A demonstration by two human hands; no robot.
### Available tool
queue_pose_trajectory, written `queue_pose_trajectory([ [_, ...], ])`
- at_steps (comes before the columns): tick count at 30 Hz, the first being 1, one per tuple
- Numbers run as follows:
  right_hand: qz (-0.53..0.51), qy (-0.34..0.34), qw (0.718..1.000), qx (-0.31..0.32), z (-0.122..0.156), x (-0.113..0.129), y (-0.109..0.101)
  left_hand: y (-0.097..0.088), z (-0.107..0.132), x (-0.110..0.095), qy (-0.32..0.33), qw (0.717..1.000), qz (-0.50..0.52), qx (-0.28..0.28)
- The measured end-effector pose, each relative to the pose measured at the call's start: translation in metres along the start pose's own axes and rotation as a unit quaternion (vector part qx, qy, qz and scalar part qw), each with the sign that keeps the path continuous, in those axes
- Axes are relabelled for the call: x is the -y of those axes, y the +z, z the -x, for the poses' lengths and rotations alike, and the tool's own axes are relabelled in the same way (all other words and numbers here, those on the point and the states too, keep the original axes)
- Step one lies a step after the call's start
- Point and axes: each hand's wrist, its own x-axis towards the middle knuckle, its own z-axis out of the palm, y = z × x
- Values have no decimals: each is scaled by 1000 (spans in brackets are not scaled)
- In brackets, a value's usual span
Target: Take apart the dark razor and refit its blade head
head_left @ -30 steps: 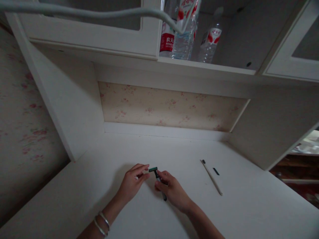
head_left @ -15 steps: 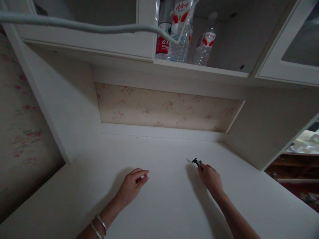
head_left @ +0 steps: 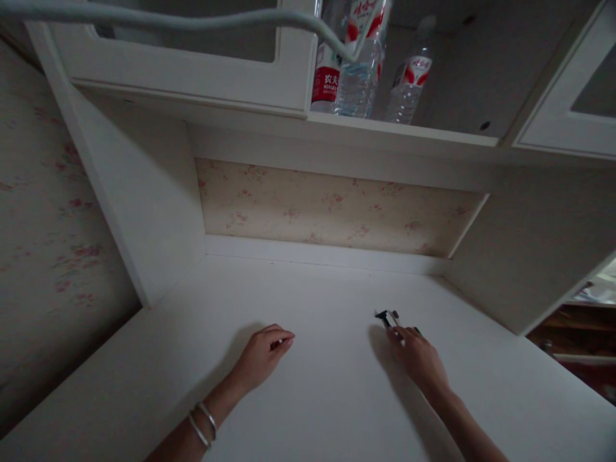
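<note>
My right hand [head_left: 419,359] is closed around a small tool with a black T-shaped head [head_left: 384,316] and a pale part beside it. The head points away from me, to the upper left, just over the white countertop [head_left: 327,385]. Fingers hide most of the tool's handle, and its exact kind does not show. On the left, my left hand [head_left: 264,353] is closed, thumb and fingertips brought together, with nothing visible in them. It rests on or hovers just above the countertop; two bracelets [head_left: 205,423] circle that wrist.
Overhead, a white cabinet [head_left: 192,96] holds several plastic water bottles [head_left: 359,80] on its open shelf. A pale bent cable or rod [head_left: 192,22] crosses the top of the view. White side panels [head_left: 149,212] flank the countertop, with floral wallpaper [head_left: 332,208] behind.
My left thumb and fingertips have come together from slightly apart. The tool in my right hand has turned a little, showing more of its pale part. The view has shifted slightly.
</note>
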Motion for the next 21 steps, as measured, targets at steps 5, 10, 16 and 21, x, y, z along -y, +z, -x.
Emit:
queue_pose_trajectory([
  [5, -151, -79, 985, 13, 29, 39, -3, 8, 2, 3, -38, 999, -8, 5],
  [10, -344, -253, 868, 254, 52, 114, -21, 8, 10, -11, -60, 993, 8, 101],
  [16, -559, -239, 652, 453, 44, 175, -14, 6, 13, -24, -12, 977, 99, 187],
  [21, -580, -246, 627, 458, 42, 184, 14, 10, 13, -12, -31, 972, 129, 192],
])
